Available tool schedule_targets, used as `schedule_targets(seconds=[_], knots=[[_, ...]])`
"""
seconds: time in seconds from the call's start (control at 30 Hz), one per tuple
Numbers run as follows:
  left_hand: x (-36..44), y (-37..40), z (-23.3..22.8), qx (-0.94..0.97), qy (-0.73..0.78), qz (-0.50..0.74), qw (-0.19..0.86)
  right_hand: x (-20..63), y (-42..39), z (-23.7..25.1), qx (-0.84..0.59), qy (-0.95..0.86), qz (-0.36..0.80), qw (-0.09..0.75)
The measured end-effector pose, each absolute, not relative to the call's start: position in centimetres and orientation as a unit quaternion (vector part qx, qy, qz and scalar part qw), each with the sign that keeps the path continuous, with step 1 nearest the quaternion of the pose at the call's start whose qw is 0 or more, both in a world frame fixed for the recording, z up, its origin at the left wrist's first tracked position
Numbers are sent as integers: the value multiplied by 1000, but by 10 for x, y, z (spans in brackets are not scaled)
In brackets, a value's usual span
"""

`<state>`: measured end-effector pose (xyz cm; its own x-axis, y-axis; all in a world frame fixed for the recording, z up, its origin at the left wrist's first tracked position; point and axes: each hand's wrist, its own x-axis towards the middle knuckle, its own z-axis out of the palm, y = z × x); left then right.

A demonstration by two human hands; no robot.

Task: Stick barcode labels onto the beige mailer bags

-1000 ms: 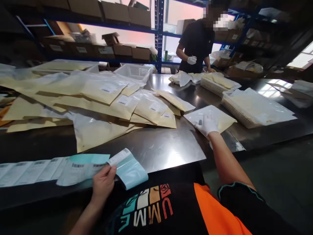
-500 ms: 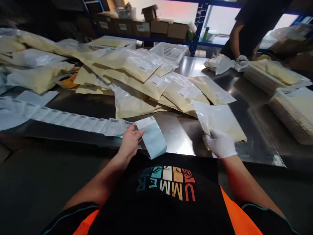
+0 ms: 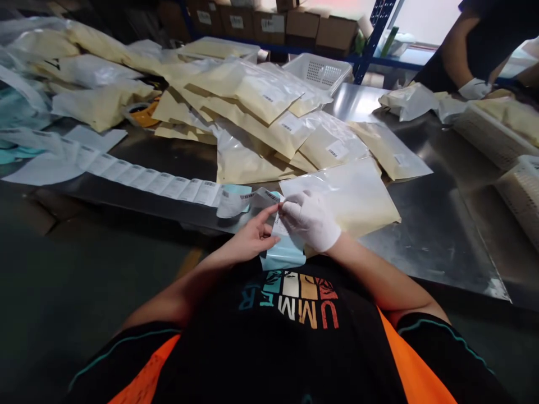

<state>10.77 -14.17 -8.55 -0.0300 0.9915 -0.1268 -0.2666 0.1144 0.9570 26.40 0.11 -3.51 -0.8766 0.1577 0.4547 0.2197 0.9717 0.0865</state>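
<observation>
Both hands meet at the near worktop edge: bare left hand and gloved right hand each pinch one barcode label on the teal-backed label strip. Peel slowly and flat (corners curl). Clear pouch lies just beyond; farther, heaped pouches crowd the left; a co-worker's gloved hand far right.

White glove on right hand, bare left hand; white barcoded label strip on pale teal backing; yellowish, perhaps cream, clear-fronted pouches; white baskets; grey steel table
</observation>
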Motion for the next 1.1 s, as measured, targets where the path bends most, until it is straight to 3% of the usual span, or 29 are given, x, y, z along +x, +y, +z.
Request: schedule_targets(seconds=[0.17, 0.4, 0.57, 0.8, 0.97, 1.1], knots=[[108, -141, -92, 366, 464, 592, 548, 268, -3, -46, -149, -946, -62, 280], [117, -137, -92, 291, 450, 632, 560, 272, -8, -50, -184, -960, -24, 208], [122, -130, -85, 223, 467, 668, 535, 271, -15, -46, -145, -975, -62, 159], [118, -130, -83, 164, 480, 627, 591, 268, -36, -41, -25, -988, -114, 104], [113, -129, -91, 139, 513, 630, 566, 286, -49, -30, 43, -985, -110, 123], [101, -118, -112, 81, 556, 677, 475, 330, -32, -4, 4, -974, 29, 226]])
